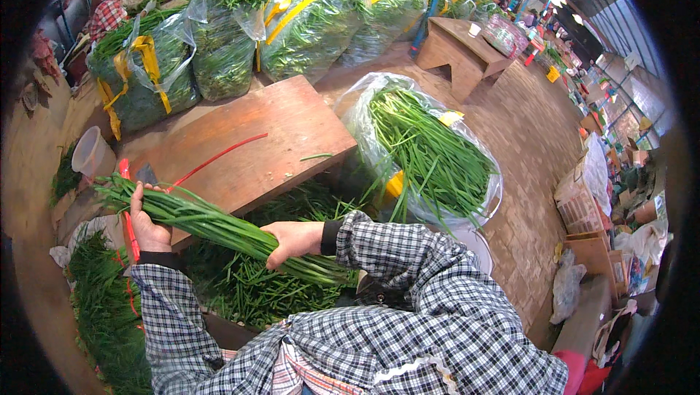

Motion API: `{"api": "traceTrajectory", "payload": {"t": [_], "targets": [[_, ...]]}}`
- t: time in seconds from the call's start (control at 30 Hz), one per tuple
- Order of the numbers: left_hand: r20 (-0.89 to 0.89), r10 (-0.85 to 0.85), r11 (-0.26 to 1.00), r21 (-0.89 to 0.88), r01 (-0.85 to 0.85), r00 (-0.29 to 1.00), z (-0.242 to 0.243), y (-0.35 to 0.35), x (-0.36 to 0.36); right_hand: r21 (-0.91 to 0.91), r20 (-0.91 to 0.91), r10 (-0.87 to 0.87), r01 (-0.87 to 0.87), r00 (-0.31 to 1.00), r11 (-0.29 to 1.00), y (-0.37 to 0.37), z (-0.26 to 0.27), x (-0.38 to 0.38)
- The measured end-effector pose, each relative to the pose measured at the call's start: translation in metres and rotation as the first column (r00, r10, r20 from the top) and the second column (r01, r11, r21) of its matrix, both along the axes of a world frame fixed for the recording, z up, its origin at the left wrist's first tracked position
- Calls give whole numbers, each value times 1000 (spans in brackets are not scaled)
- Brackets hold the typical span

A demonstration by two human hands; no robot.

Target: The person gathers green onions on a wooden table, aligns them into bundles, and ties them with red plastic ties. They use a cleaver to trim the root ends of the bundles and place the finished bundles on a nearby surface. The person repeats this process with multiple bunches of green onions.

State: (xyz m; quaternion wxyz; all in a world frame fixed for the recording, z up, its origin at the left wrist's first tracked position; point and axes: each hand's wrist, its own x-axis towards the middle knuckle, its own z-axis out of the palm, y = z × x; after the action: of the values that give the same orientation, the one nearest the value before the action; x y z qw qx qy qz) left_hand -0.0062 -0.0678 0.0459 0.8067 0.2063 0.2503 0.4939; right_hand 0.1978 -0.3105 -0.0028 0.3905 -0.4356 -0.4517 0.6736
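Observation:
A long bundle of garlic chives (219,222) spans both my hands, slanting down from left to right. My left hand (149,225) holds its left end from below, fingers curled up around the leaves. My right hand (295,239) grips the bundle toward its other end, thumb on top. Just beyond the bundle is a wooden work board (262,121). A thin red tie (221,153) lies on the board, near a loose green leaf piece (316,157). More red ties (130,231) hang at the board's left end, beside my left hand.
Loose cut greens (262,291) lie below my hands. Bundled chives (104,296) are piled at left. A clear plastic bag (355,102) of chives stands right of the board. Filled bags (224,61), a plastic bucket (94,151) and a wooden stool (454,50) stand farther off. Another person (108,15) is at upper left.

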Motion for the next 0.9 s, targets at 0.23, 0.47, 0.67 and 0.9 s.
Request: {"api": "traceTrajectory", "payload": {"t": [0.23,0.47,0.67,0.9], "targets": [[-62,114,993,-32,-116,992,11,-13,6,82,-266,-76,101,961,992,-3,36,1],[-254,173,963,249,-108,952,-28,-60,33,128,-439,-306,396,845,909,9,70,11],[-192,-518,753,360,551,834,-25,-163,54,121,-498,-448,571,742,812,24,62,-2],[-459,-494,675,332,658,739,-13,-177,58,184,-375,-552,644,744,743,29,43,-11]]}}
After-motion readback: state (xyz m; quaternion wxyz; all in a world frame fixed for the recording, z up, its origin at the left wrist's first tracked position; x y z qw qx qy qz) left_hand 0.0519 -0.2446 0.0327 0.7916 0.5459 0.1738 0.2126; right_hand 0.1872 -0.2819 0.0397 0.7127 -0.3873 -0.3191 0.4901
